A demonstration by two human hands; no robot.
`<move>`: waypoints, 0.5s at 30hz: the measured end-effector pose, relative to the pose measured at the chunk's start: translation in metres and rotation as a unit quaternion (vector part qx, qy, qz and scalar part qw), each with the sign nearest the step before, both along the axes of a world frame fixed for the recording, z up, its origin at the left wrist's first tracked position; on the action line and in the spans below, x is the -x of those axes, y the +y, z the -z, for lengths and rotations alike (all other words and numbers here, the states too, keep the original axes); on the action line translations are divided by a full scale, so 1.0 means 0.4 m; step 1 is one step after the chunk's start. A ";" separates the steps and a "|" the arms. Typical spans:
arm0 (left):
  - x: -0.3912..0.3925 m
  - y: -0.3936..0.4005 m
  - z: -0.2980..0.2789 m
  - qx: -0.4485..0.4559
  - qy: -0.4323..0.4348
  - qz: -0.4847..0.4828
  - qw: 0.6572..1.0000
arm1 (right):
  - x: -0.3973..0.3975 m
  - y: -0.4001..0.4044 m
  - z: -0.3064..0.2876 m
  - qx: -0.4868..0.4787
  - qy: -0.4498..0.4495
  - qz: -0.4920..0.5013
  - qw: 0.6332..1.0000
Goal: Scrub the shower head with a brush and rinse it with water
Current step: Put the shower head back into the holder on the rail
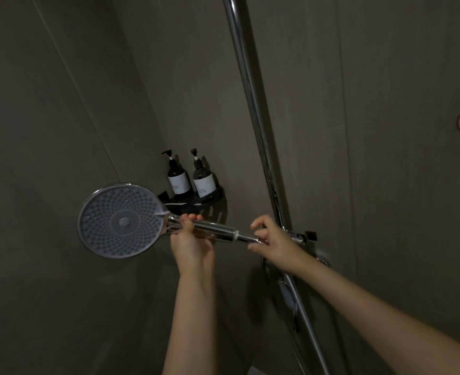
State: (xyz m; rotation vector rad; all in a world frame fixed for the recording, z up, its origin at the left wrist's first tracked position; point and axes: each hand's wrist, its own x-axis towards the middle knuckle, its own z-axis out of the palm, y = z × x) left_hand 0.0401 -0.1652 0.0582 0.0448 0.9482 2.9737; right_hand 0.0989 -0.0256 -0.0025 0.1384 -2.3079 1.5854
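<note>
Both hands' fingers grasp the round shower head [120,220] by its chrome handle: left hand [191,239] near the nubbed disc, right hand [274,244] at the base.

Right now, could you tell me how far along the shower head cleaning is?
It looks early. Nothing appears done yet: no brush is in view and no water runs from the shower head. In hand: the left hand grips its chrome handle near the head, while the right hand holds the hose end by the wall bracket, seemingly at the mount. Scrubbing and rinsing both remain.
</note>
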 end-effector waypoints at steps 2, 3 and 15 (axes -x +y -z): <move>-0.001 0.002 0.002 0.005 -0.001 0.002 1.000 | 0.002 0.004 0.004 -0.024 0.015 0.018 0.999; -0.002 0.003 0.002 0.012 0.003 -0.002 1.000 | 0.004 0.006 0.006 -0.044 0.015 0.023 0.999; -0.008 0.009 0.005 0.006 0.024 0.023 0.999 | -0.006 0.013 -0.022 0.143 -0.164 -0.094 0.972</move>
